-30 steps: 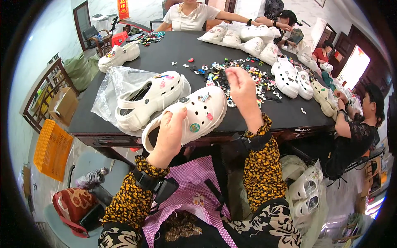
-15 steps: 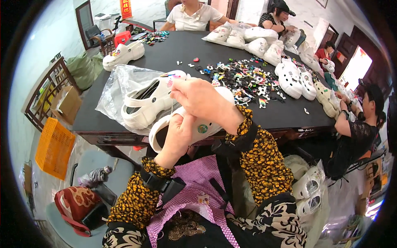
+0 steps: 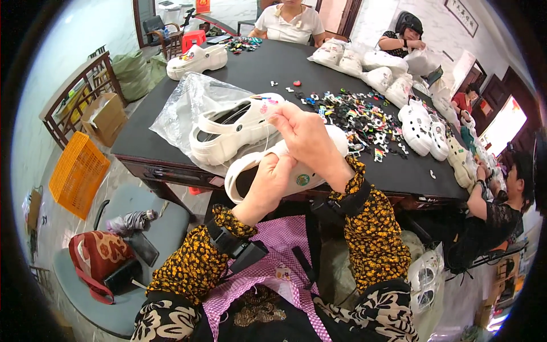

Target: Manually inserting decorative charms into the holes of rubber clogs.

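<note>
A white clog [image 3: 337, 138] is held over the table's near edge, tilted, with a round green shoe charm [image 3: 303, 180] on its side. My left hand [image 3: 269, 181] is closed on it near the heel opening, thumb outside. Fingers pinched, my right hand [image 3: 312, 139] presses at the clog's upper; whatever is between those fingers is hidden. Just beyond lies a second white clog [image 3: 221, 143] with a pink charm and other colourful ones near its toe. It rests on a clear plastic bag [image 3: 181, 109].
Loose shoe charms [image 3: 364, 117] are heaped on the dark table [image 3: 259, 67], right of my hands. Another white clog [image 3: 196, 61] stands far left; bagged clogs [image 3: 384, 61] line the far right. Several people sit around. At lower left are a grey chair [image 3: 77, 293] and orange crate [image 3: 78, 174].
The whole view has shifted, so the table and my hands appear farther right. Both hands stay on the same clog, in nearly the same grip.
</note>
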`<state>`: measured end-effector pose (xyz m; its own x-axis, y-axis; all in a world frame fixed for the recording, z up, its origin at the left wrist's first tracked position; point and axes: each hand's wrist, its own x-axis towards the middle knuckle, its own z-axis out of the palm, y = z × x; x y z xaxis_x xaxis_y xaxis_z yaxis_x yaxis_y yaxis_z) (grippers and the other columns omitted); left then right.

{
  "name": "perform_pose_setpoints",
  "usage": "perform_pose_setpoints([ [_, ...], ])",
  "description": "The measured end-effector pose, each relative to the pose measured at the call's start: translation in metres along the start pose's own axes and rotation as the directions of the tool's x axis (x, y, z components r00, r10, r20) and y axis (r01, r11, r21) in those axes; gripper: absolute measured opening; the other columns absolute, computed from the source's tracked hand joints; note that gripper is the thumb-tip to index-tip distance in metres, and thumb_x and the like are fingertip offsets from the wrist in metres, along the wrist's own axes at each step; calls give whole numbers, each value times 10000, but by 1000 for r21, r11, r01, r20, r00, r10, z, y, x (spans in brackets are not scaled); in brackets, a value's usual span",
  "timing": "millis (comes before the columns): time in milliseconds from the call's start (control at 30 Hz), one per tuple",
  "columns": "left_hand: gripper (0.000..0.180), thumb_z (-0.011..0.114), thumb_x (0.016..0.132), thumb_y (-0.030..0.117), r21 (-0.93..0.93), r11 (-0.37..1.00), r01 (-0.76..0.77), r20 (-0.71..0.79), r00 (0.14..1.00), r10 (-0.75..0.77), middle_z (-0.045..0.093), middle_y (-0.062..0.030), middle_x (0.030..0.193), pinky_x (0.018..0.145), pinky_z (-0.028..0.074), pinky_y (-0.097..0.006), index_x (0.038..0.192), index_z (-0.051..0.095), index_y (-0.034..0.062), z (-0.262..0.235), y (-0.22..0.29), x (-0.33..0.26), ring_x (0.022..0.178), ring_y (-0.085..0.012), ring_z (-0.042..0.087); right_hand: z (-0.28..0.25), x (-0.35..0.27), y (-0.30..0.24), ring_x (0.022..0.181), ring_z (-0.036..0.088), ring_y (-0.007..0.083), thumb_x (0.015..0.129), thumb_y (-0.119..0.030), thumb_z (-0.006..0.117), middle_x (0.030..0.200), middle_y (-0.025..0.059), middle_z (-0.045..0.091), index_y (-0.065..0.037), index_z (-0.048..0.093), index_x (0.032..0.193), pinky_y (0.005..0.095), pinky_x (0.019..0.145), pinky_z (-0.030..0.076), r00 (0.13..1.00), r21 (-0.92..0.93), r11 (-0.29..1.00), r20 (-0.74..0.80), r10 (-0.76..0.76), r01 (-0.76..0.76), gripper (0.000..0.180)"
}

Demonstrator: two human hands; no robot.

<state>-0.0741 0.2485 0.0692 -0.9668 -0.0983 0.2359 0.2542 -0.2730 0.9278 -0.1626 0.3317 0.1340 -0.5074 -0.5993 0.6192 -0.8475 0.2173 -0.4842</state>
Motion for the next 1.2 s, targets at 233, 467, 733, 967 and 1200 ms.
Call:
perform_pose_setpoints([
  [233, 263, 489, 933, 193, -76, 997, -33, -88, 996, 26, 629, -38, 915, 687, 451, -264, 1005, 621, -22, 7, 7, 4, 799, -87, 551, 2, -1, 0, 691, 630, 374, 939, -201, 527, 759, 204, 632, -41, 607, 939, 412, 574, 482, 968, 104, 989, -239, -81, 108, 179],
  [467, 358, 499, 964, 266, -231, 973, -7, -166, 986, -33, 638, -81, 1006, 797, 469, -268, 1134, 584, -37, 10, 6, 7, 901, -121, 584, -7, -1, 9, 598, 478, 59, 935, -149, 579, 703, 21, 585, -20, 613, 932, 232, 547, 416, 956, 233, 972, -288, 50, 19, 134],
  [733, 436, 465, 989, 398, -86, 996, 39, -210, 976, -57, 608, -50, 1000, 775, 437, -262, 1087, 590, -7, 9, 13, 22, 887, -92, 517, -1, -37, 14, 596, 580, 326, 880, -151, 587, 638, 119, 590, -70, 594, 862, 406, 568, 437, 910, -186, 980, -393, -135, 65, 83],
  [967, 412, 471, 985, 401, -137, 986, 93, -175, 978, -117, 609, -42, 974, 721, 445, -239, 1041, 597, 13, 11, 17, 20, 843, -86, 527, 25, -58, 15, 754, 526, 294, 865, -155, 591, 787, 97, 554, -58, 568, 872, 410, 702, 385, 827, -472, 881, -480, -291, 36, 99],
  [1200, 318, 518, 975, 368, -221, 972, 81, -214, 968, -130, 572, -1, 950, 743, 428, -221, 1021, 561, 57, 15, 27, 15, 852, -55, 512, 32, -64, 19, 740, 516, 256, 843, -147, 630, 772, 68, 548, -63, 591, 874, 385, 724, 360, 781, -422, 905, -548, -300, 51, 98],
])
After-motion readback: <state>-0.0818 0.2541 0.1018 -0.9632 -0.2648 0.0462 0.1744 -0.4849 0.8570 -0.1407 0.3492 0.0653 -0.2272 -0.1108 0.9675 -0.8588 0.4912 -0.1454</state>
